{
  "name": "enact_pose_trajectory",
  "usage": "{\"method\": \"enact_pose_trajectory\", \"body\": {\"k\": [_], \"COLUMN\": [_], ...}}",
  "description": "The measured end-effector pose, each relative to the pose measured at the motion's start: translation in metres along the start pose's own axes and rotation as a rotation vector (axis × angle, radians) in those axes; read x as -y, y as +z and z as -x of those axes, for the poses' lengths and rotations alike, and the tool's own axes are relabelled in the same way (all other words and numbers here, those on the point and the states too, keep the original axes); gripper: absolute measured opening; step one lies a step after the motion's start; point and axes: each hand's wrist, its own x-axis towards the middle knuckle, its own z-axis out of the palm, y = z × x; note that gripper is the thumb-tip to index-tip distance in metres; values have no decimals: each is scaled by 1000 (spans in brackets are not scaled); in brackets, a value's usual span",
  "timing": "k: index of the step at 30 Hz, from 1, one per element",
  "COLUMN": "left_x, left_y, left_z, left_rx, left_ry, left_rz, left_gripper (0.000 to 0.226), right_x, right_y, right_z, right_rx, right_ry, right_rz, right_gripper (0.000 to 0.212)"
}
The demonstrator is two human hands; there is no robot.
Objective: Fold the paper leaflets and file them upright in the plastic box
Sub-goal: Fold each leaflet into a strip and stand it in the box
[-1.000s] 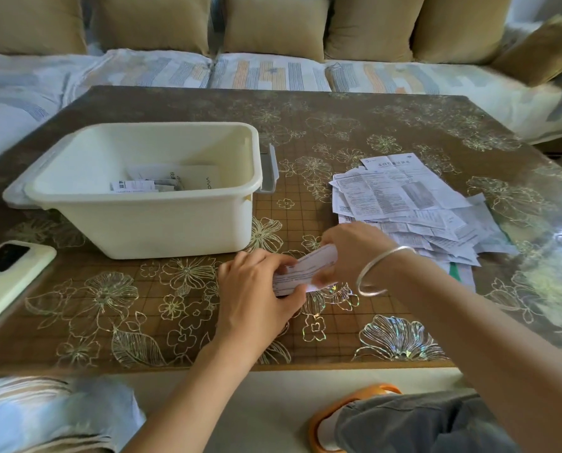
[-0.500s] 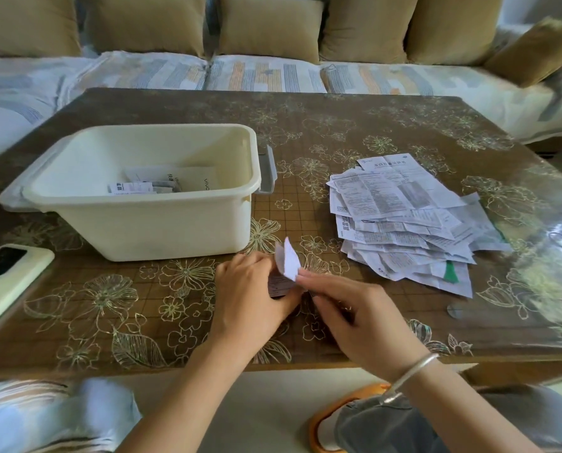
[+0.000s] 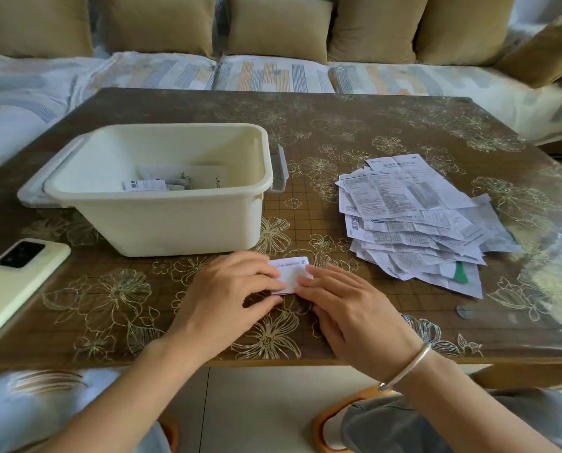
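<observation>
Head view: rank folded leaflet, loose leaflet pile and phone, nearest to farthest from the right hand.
1. Small folded white paper leaflet: touching the right hand, under its fingertips.
2. Loose pile of printed paper leaflets: apart, to the right.
3. Cream rectangular phone: far left table edge.

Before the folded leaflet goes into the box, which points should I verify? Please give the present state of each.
1. The folded leaflet lies flat on the table: ok; the left hand and the right hand both press on it.
2. The crease is sharp: cannot tell, the hands cover much of it.
3. The plastic box is open on top: ok.
4. The papers in the box stand upright: cannot tell; the near wall hides their lower part.
5. The way from leaflet to box is free: ok, nothing lies between them.
6. The unfolded pile is apart from the hands: ok, it lies to the right.
</observation>
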Motion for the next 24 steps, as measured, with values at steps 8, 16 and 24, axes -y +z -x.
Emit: {"method": "enact_pose_trajectory", "body": {"k": [8, 16, 24], "left_x": [2, -17, 36], "left_y": [-9, -55, -166], "left_z": [-28, -39, -70], "left_rx": [139, -54, -354], "left_ry": [432, 212, -144], "left_rz": [-344, -102, 57], "left_gripper": [15, 21, 16], "right_x": [-9, 9, 35], "right_y": [-17, -46, -104], "right_z": [-30, -55, -168], "right_rx": [148, -145, -125], "right_ry": [-35, 28, 159], "right_rz": [46, 11, -385], "right_gripper": [19, 6, 5]}}
